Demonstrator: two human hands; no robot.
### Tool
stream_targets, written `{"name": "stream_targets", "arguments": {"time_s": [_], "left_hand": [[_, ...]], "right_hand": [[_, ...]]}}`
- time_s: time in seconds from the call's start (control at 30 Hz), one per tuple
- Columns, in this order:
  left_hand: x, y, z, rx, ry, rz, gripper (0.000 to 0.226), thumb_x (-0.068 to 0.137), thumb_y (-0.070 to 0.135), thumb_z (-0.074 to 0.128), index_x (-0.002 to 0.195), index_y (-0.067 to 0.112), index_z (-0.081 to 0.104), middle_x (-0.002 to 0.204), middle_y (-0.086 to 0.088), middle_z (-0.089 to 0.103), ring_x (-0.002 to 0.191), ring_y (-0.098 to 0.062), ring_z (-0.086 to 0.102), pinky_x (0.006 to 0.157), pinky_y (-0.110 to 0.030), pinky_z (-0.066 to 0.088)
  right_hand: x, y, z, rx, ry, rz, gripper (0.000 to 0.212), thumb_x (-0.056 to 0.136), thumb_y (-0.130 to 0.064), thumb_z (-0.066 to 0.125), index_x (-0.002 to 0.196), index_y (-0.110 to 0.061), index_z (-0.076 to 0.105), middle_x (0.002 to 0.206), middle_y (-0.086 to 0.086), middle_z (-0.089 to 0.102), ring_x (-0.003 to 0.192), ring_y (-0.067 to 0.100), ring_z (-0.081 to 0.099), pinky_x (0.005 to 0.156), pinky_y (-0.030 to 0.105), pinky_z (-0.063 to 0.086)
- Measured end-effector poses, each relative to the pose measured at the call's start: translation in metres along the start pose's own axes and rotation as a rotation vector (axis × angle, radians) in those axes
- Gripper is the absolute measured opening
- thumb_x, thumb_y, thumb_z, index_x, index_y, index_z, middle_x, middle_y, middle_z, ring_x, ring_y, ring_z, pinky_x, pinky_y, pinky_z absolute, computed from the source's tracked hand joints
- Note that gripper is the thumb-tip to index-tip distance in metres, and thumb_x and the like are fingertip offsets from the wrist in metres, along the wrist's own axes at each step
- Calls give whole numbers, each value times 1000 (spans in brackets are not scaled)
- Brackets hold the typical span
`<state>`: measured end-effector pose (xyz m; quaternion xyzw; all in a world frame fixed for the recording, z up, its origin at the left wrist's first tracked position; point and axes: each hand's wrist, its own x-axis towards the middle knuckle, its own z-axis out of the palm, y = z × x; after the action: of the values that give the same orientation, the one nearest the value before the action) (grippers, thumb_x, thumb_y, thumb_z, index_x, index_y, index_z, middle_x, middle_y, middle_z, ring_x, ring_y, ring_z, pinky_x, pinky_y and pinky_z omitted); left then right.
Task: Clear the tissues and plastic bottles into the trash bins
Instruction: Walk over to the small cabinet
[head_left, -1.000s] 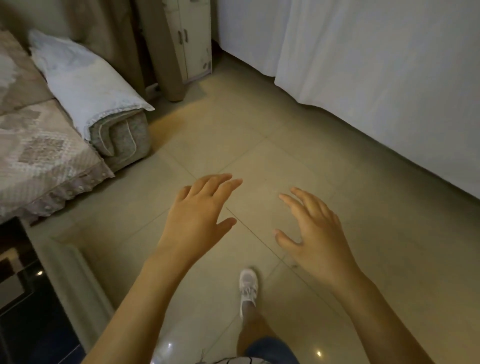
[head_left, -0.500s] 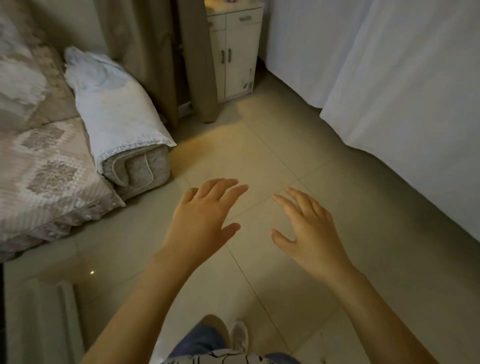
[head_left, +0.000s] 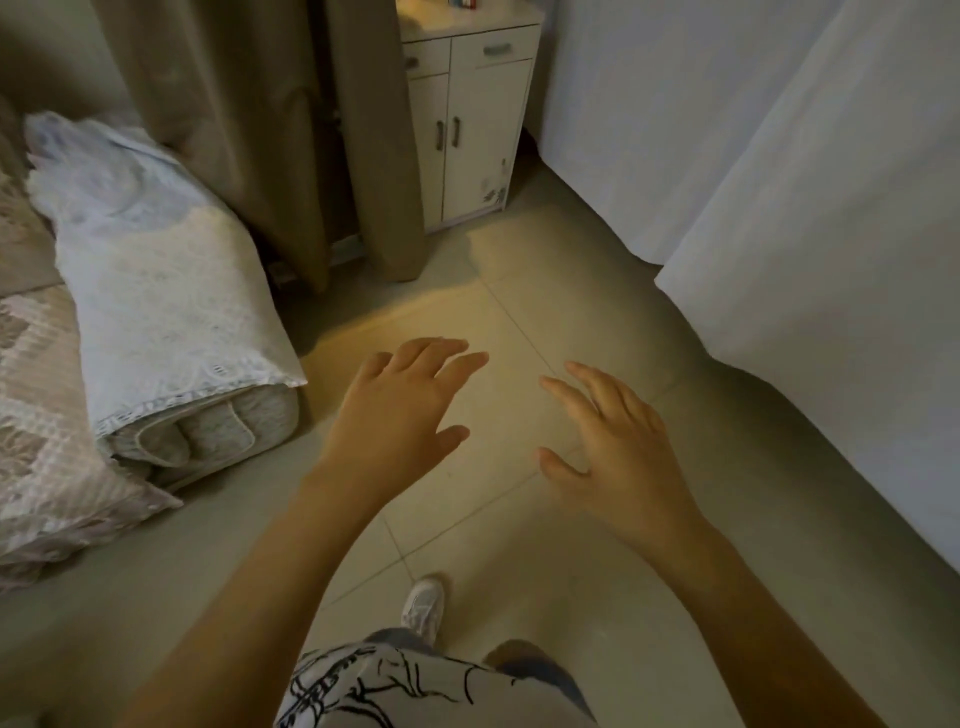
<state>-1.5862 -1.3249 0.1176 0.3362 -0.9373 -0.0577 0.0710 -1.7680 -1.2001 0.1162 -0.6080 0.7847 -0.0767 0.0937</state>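
Note:
My left hand (head_left: 400, 410) hovers over the tiled floor with its fingers spread and straight, holding nothing. My right hand (head_left: 613, 447) hangs beside it, a short gap to the right, fingers loosely extended and empty as well. No tissue, plastic bottle or trash bin shows anywhere in the head view.
A sofa (head_left: 47, 415) with a white lace cover (head_left: 156, 291) stands at the left. Brown curtains (head_left: 249, 130) hang behind it, beside a small white cabinet (head_left: 467, 130). White draped cloth (head_left: 805, 234) lines the right side. My white shoe (head_left: 423, 605) is on the beige floor tiles (head_left: 519, 545).
The view has moved forward and tilted up: the cabinet and curtains came further into sight and the sofa slid left. Both hands stay open in front of me.

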Motion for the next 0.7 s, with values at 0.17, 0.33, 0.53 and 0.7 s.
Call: {"name": "stream_targets", "arguments": {"time_s": [0.17, 0.33, 0.53, 0.7], "left_hand": [[117, -21, 6, -30, -33, 20, 75, 86, 49, 61, 148, 37, 20, 157, 8, 21, 142, -18, 24, 112, -41, 25], [237, -33, 26, 3, -52, -7, 76, 81, 48, 68, 145, 35, 30, 153, 6, 31, 137, -21, 36, 106, -44, 34], [378, -36, 54, 12, -62, -142, 79, 73, 49, 75, 140, 30, 39, 145, 3, 44, 127, -24, 49, 98, -45, 43], [489, -36, 67, -65, -83, -185, 75, 86, 53, 58, 148, 35, 19, 156, 11, 21, 141, -15, 26, 111, -38, 26]], "right_hand": [[90, 51, -12, 34, 67, 68, 65, 86, -61, 36, 143, -30, 37, 152, 0, 32, 137, 23, 32, 105, 41, 30], [197, 122, -15, 67, 81, 63, 69, 83, -62, 32, 142, -27, 40, 150, 3, 36, 134, 26, 38, 102, 43, 33], [339, 218, -38, 66, 19, -13, 74, 80, -65, 24, 146, -33, 28, 155, -3, 24, 140, 20, 26, 110, 44, 31], [441, 280, -72, 66, -6, -55, 71, 83, -63, 31, 146, -31, 30, 154, -3, 26, 139, 21, 28, 108, 47, 34]]}}
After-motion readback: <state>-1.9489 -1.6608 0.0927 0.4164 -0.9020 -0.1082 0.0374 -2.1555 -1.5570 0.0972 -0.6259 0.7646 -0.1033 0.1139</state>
